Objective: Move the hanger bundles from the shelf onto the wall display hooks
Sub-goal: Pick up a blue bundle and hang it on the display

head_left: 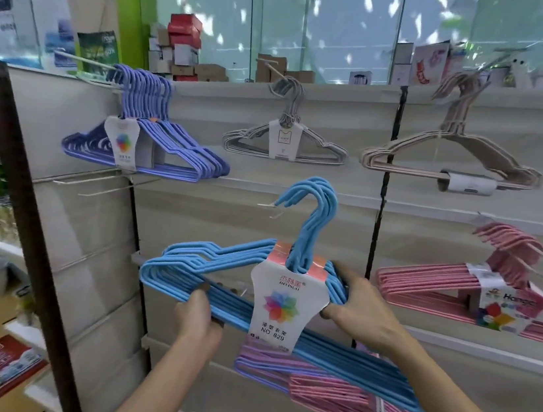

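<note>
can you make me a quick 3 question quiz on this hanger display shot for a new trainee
1. True or false: both hands grip the light blue hanger bundle, the left hand on its bottom bar and the right hand on its right shoulder.
2. Which colour bundle hangs on the upper left wall hook? A) purple B) pink C) green
3. Fill in: the blue bundle's hooks sit close to the tip of a bare ____ hook on the wall.

Key
1. True.
2. A, the purple bundle; the pink bundle hangs at the right.
3. Metal. Whether the hooks are already over it cannot be told.
</note>
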`<state>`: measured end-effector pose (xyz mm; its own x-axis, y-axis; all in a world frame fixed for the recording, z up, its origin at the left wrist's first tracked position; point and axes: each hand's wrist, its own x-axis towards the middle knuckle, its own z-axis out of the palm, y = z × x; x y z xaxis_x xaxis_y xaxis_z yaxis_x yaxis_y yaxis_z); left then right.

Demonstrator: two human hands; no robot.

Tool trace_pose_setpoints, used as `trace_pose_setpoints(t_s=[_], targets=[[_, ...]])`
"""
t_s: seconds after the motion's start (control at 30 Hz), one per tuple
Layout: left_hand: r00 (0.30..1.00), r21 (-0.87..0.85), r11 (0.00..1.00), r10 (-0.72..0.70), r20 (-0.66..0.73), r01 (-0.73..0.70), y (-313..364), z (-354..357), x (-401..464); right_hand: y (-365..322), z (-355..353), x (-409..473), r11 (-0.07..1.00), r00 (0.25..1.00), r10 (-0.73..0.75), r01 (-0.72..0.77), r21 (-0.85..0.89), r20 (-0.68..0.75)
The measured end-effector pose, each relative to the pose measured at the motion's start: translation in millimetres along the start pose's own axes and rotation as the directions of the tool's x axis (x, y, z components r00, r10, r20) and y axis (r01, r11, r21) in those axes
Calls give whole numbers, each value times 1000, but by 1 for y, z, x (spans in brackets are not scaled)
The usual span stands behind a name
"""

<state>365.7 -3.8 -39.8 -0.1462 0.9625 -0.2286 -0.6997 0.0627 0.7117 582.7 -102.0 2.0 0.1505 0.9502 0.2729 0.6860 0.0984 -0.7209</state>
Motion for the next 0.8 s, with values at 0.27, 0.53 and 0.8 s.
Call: trace_pose_setpoints(t_s=[0.27,0.53,0.8], targets=[[998,-22,999,-50,-23,49,-7,27,58,12,0,71,1000,999,-22,23,-18,43],[997,-39,996,-77,-19,76,-20,37,97,23,8,110,1000,997,-26,26,1,72],[989,-46,988,-146,4,146,-32,40,131,35,22,135,999,998,22,-20,-26,54]])
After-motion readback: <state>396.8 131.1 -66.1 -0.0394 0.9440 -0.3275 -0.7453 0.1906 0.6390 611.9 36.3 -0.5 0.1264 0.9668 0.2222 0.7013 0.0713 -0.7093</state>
